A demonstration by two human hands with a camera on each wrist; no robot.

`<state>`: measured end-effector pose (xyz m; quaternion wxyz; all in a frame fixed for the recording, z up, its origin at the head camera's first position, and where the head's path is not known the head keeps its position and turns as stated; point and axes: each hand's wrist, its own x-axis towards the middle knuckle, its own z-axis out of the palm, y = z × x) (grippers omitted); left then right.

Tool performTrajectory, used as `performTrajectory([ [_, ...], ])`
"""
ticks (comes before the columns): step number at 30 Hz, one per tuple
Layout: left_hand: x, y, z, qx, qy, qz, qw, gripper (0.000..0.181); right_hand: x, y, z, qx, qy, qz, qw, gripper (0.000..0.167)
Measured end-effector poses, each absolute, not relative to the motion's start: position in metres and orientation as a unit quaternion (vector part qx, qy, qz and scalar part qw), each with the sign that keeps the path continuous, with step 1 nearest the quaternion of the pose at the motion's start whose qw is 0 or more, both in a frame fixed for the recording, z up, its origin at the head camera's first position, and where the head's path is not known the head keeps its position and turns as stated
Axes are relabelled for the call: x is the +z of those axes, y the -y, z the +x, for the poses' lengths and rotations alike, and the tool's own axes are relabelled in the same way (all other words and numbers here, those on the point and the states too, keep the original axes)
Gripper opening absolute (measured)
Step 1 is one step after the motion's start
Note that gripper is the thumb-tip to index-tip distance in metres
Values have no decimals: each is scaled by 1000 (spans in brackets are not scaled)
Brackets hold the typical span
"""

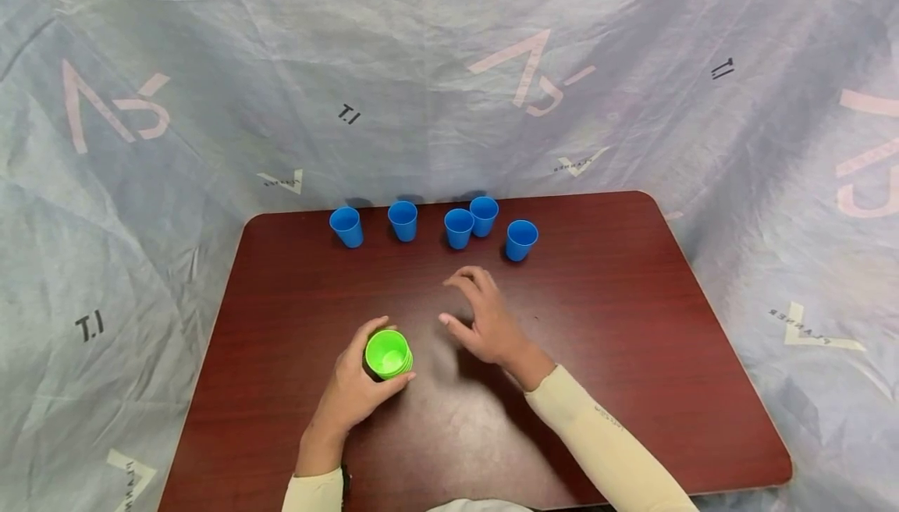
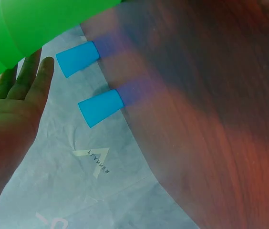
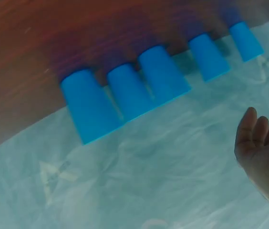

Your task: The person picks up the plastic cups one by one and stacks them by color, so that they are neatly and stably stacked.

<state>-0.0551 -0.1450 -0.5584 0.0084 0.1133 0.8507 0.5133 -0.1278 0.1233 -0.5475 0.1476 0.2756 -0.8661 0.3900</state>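
A stack of nested green cups [image 1: 389,353] is gripped by my left hand [image 1: 351,387], thumb on the near side and fingers round the far side. In the left wrist view the green stack [image 2: 34,28] fills the upper left corner, ridged where the rims overlap. My right hand [image 1: 488,325] hovers over the table to the right of the stack, fingers loosely bent, thumb apart, nothing between them. The right wrist view shows that hand [image 3: 261,143] beside the row of blue cups, not touching any.
Several blue cups stand upright along the table's far edge: two at left [image 1: 346,227] [image 1: 403,221], two close together [image 1: 459,229] [image 1: 485,216], and one farther right [image 1: 521,240]. The brown table [image 1: 618,301] is bordered by grey printed cloth [image 1: 421,67].
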Motion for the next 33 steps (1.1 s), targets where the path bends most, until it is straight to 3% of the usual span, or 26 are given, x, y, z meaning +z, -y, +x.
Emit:
performTrajectory([
  [24,-539,140,-58,477,-871,117,-6,90,-544,-180,-155,297,928,204,96,53],
  [33,-530,133,-58,466,-878,107,-4,82,-545,-199,-172,270,942,175,97,45],
])
